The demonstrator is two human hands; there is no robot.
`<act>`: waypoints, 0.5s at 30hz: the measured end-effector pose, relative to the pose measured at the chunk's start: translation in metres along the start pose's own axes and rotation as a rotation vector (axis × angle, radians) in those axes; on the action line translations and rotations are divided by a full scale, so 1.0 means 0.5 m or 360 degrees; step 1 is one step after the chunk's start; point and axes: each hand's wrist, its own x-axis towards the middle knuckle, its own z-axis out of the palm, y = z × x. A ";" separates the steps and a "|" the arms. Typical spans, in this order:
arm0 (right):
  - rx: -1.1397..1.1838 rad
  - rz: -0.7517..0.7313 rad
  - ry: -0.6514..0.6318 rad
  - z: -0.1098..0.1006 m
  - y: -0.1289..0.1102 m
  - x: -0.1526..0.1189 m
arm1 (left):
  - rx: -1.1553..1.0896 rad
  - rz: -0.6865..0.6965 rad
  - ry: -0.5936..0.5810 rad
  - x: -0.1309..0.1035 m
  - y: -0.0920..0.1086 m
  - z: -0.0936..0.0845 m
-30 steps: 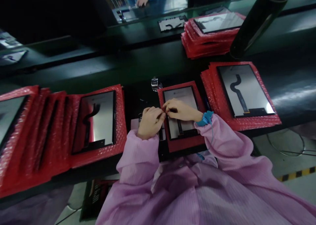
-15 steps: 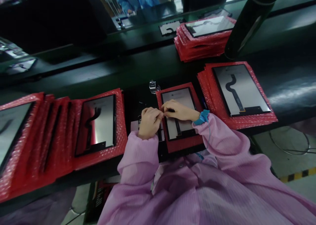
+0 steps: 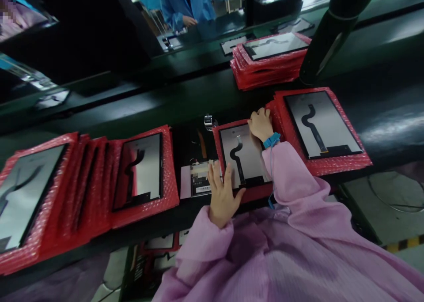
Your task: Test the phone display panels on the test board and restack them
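A display panel (image 3: 248, 158) with a dark curved ribbon cable lies flat on a red sheet (image 3: 255, 195) in front of me. My left hand (image 3: 223, 200) is open, fingers spread, at the panel's lower left edge. My right hand (image 3: 261, 124), with a blue wrist strap (image 3: 271, 140), is closed at the panel's upper right corner. Its fingers are curled and their tips hidden, so what they hold, if anything, does not show. Left of the panel lies a flat device with exposed inner parts (image 3: 199, 185), partly covered by my left fingers.
Red bubble-wrap bags with display panels stand in stacks to the right (image 3: 326, 123), at the back (image 3: 268, 68) and to the left (image 3: 168, 178). A small shiny metal object (image 3: 208, 122) sits behind the panel. A dark post (image 3: 326, 46) rises at back right. Across the bench is a person in blue (image 3: 198, 6).
My hands were together over the panel's left edge and have parted. My left hand moved down and spread its fingers; my right went to the upper right corner. The ribbon cable is uncovered.
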 end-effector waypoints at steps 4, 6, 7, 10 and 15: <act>0.0128 -0.0053 -0.0045 -0.018 -0.007 0.006 | -0.0065 -0.0151 -0.0021 -0.020 -0.003 0.020; 0.0248 -0.0105 -0.0051 -0.044 -0.018 0.001 | -0.0156 -0.0259 -0.0008 -0.017 -0.008 0.017; 0.0375 -0.0149 -0.0027 -0.060 -0.024 -0.004 | -0.0210 -0.0302 -0.0008 -0.014 -0.009 0.014; 0.0886 -0.0328 0.0165 -0.109 -0.046 -0.027 | -0.0442 -0.0392 0.0074 -0.003 -0.009 0.006; 0.1343 -0.0298 0.0339 -0.147 -0.101 -0.060 | -0.1222 -0.0685 0.0445 0.008 -0.024 -0.020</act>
